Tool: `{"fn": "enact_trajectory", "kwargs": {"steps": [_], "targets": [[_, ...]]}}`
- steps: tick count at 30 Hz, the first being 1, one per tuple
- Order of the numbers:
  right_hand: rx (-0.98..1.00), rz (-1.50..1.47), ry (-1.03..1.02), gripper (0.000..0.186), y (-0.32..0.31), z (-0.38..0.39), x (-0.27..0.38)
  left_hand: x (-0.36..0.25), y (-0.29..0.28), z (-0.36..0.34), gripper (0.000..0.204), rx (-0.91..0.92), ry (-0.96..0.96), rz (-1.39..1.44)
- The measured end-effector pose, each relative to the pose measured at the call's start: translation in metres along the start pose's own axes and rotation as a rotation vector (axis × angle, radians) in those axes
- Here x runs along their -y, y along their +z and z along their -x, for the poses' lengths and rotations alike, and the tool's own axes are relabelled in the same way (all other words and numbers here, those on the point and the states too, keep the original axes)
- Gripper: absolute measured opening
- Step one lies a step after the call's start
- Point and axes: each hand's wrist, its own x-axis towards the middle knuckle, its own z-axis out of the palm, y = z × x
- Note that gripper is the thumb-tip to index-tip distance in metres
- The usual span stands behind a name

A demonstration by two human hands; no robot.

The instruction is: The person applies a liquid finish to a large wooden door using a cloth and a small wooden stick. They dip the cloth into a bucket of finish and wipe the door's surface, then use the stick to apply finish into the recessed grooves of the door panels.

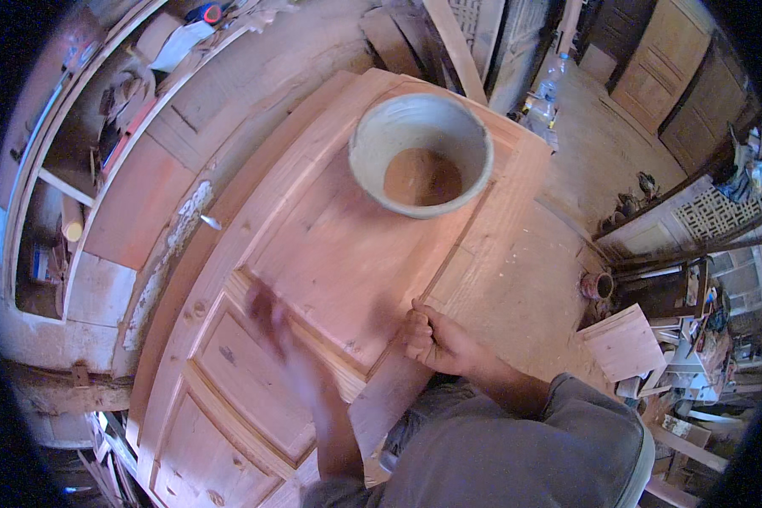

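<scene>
A paneled wooden door lies flat below me, with a large pale bucket on its far part, reddish-brown material in the bottom. My left hand, smeared by motion, is over the molding left of centre; its fingers and anything in them are unclear. My right hand is closed at the door's right edge, fingers curled and thumb raised; what it grips, if anything, is hidden.
Cluttered shelving runs along the left. Plastic bottles stand beyond the door's far right corner. Wooden doors lean at the back right. Loose boards, a small tin and scrap lie to the right.
</scene>
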Motion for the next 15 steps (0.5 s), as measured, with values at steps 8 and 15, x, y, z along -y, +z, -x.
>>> {"fn": "enact_trajectory", "kwargs": {"steps": [8, 15], "targets": [[0.037, 0.245, -0.183, 0.042, -0.004, 0.047, 0.070, 0.111, 0.211, -0.054, 0.056, 0.176, -0.413, 0.344], [-0.061, 0.279, -0.083, 0.040, 0.017, 0.073, 0.151, 0.072, 0.054, -0.003, 0.031, -0.203, -0.586, -0.023]]}}
